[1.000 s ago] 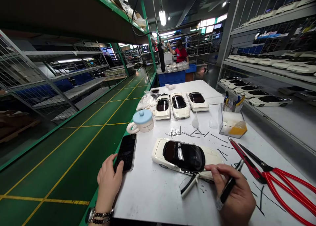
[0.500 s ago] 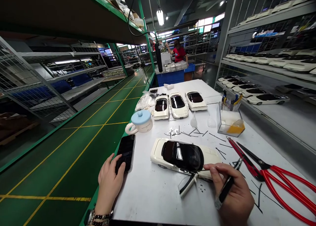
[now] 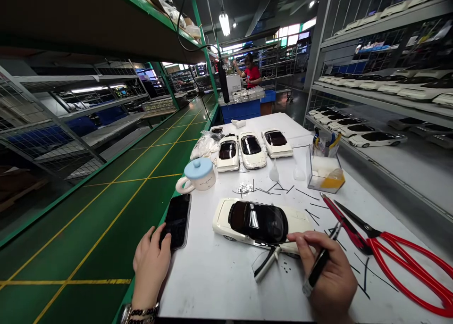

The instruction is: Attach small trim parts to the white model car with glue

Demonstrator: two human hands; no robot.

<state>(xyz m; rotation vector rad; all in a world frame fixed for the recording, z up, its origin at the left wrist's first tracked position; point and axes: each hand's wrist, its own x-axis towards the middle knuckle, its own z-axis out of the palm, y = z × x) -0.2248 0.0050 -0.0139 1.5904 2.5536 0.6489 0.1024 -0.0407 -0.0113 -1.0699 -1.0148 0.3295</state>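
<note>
A white model car lies on the white table, its near-side door swung out. At the base of its windscreen are the pinched thumb and forefinger of my right hand. Across that palm I grip a slim black pen-like tool with silvery ends; its exact kind is unclear. Whether the fingertips also pinch something small cannot be made out. My left hand rests at the table's left edge, fingers loosely bent and apart, fingertips at the near left side of a black phone.
Red-handled scissors lie at right among black strips. Behind the car stand a blue-lidded mug, a clear box and three white model cars. Racks hold more cars. A person in red works further back.
My left hand has drawn slightly left, off the phone's screen toward its edge. My right hand stays at the windscreen with the tool. The view has shifted a little.
</note>
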